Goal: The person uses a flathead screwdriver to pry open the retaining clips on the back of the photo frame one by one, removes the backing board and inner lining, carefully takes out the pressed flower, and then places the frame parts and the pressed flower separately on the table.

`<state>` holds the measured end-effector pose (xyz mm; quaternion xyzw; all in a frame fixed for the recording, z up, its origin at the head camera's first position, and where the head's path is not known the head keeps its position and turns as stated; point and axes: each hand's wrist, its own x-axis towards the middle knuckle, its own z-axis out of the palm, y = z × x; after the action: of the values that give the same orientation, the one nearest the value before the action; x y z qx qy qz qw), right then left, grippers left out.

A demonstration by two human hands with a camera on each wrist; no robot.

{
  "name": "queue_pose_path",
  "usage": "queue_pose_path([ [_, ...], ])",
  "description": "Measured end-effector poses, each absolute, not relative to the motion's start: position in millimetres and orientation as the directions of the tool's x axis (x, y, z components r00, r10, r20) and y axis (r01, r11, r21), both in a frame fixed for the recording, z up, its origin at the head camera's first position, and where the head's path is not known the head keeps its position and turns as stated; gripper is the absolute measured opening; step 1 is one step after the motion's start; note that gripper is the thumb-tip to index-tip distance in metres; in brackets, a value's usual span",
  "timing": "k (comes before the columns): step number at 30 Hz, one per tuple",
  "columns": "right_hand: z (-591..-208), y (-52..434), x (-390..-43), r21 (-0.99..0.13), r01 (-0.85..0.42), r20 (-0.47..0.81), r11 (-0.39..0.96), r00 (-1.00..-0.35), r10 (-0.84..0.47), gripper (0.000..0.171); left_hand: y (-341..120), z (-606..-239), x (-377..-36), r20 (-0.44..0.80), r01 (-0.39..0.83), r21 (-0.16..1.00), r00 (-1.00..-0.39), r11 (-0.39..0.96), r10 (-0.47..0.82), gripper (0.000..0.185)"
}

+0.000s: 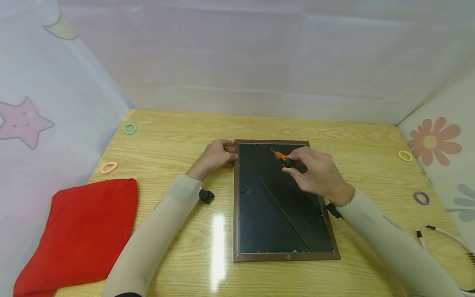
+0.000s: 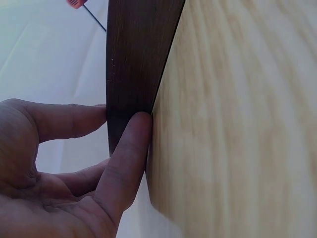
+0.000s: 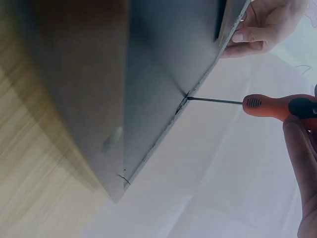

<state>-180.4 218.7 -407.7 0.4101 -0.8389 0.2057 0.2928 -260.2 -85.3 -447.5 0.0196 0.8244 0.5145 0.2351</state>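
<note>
A brown picture frame (image 1: 236, 214) lies face down on the wooden table, its black backing board (image 1: 267, 214) up. My left hand (image 1: 217, 154) grips the frame's far left corner; in the left wrist view its fingers (image 2: 121, 158) press against the brown frame edge (image 2: 136, 54). My right hand (image 1: 315, 173) holds a small orange-and-black screwdriver (image 1: 283, 158) over the backing's far part. In the right wrist view the screwdriver (image 3: 270, 105) has its thin tip at the seam between backing (image 3: 163, 54) and frame edge.
A red cloth (image 1: 81, 231) lies at the front left. Hair ties sit around the table: green (image 1: 130, 128), peach (image 1: 108, 167), yellow (image 1: 405, 155), purple (image 1: 421, 198). White cables (image 1: 449, 237) lie at the right edge. Fabric walls enclose the table.
</note>
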Motion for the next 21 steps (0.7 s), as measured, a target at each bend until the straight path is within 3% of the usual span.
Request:
queue_pose_path([
  [9,-408.8,223.6,-180.5,-0.164,-0.748,0.661,0.642,-0.567,-0.492,0.040,-85.6,-450.7,-260.9,-0.356,-0.199,0.861,-0.893,0.467,0.275,0.058],
  [15,-411.7,231.8,-175.1,-0.313,-0.620,0.593,0.720,-0.719,-0.362,0.036,-86.5,-451.6,-261.7,-0.360,-0.208,0.867,-0.889,0.453,0.281,0.058],
  [21,-415.3,235.6,-172.7,-0.497,-0.406,0.388,0.767,-0.895,-0.222,0.026,-90.2,-449.7,-260.8,-0.356,-0.201,0.860,-0.895,0.470,0.268,0.062],
])
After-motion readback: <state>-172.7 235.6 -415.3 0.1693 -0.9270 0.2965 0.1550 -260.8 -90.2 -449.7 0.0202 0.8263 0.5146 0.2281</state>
